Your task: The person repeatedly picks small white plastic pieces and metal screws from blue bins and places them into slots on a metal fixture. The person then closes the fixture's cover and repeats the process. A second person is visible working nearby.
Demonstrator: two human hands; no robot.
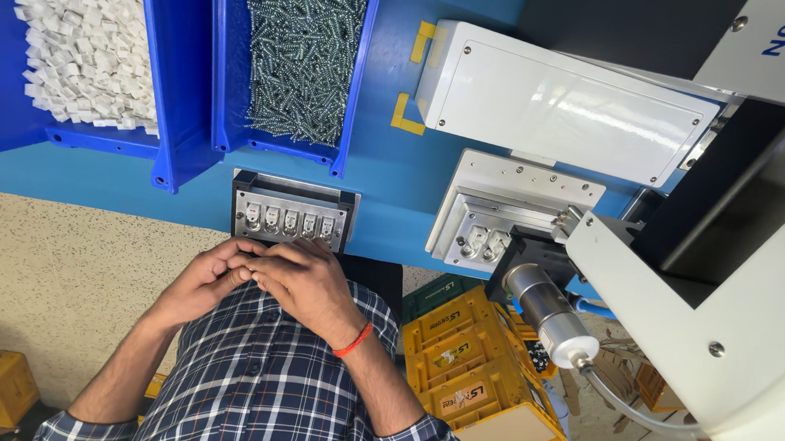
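- Fingers (258, 260) of the left hand (200, 283) and the right hand (309, 283) are seen curled and pressed together, tip to tip; whether a small part is pinched between them cannot be told, since the knuckles hide the gap.
- Just beyond the fingertips, a dark fixture (291, 209) with a row of five small metal seats is set at the bench edge; the hands are held just short of it, not touching.
- Farther beyond the fingers, a blue bin of screws (303, 56) is placed, with a bin of white pieces (86, 38) off to the left-hand side.
- Well off to the right-hand side of the fingers, a white press (723, 304) with a metal cylinder (546, 312) is mounted.
- Anything small held here could be dropped over the bench edge, judging by how the hands are poised above the lap and not the bench.
- A part could be seated crookedly, as the seats are packed closely and partly hidden by the fingers.
- Yellow crates (470, 371) below could catch a lost piece.
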